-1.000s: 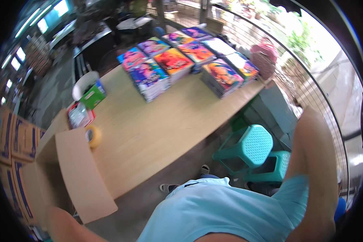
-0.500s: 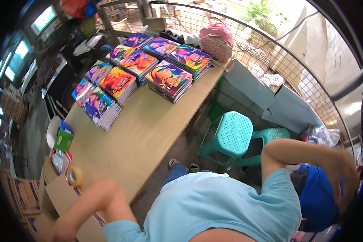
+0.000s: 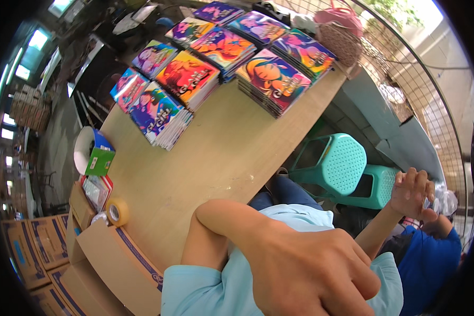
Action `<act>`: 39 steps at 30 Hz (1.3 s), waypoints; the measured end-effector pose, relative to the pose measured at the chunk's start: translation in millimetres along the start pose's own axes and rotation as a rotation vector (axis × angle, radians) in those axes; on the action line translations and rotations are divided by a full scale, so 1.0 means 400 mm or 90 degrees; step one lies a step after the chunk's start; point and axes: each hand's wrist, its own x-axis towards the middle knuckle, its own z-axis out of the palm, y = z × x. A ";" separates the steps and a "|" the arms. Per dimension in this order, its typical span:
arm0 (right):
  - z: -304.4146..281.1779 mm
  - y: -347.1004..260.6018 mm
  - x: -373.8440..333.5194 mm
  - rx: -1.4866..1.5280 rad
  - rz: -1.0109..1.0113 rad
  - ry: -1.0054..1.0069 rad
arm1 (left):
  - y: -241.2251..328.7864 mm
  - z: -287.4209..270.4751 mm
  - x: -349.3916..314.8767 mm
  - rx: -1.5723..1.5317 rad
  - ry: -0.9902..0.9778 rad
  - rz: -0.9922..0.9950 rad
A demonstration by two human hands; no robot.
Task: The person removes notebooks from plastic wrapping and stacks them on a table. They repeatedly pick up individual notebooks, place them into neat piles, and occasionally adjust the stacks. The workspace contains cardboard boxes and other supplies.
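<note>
My left hand (image 3: 310, 268) is close in front of my chest, its fingers curled and their tips hidden below the lower edge; whatever they may hold cannot be seen. Off to the right, my right hand (image 3: 413, 192) is raised near the green stools, its fingers loosely bent and apart, nothing visible in them. Neither touches the table (image 3: 205, 168). Stacks of glossy, colourful booklets stand on its far half. The nearest are a blue-purple booklet stack (image 3: 160, 116), slightly fanned, an orange booklet stack (image 3: 188, 79), and a purple booklet stack (image 3: 274, 81) at the right.
An open carton (image 3: 116, 258) stands at lower left. Beside it on the table are a yellow tape roll (image 3: 117, 211), a red-edged clear packet (image 3: 97, 192) and a green-blue box (image 3: 100, 158). Two stools (image 3: 342, 163) fill the right side. Beyond my right arm is blue cloth (image 3: 432, 258), apparently another person.
My left hand has swung from the lower left to in front of my chest. My right hand has moved from the far right edge inward and up. The view has shifted, so the table appears elsewhere.
</note>
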 end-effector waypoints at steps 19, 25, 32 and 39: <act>-0.100 0.261 0.396 -0.107 0.241 -0.287 | 0.272 -0.227 -0.122 0.795 0.101 -0.391; -0.372 0.463 0.518 -1.071 0.220 -0.405 | 0.027 -0.514 -0.398 0.813 0.503 -0.713; -0.614 0.685 0.722 -0.972 0.058 -0.961 | -0.127 -0.486 -0.122 0.525 0.396 -0.444; -0.635 0.767 0.783 -0.839 -0.024 -1.174 | -0.231 -0.346 0.150 0.352 0.216 -0.021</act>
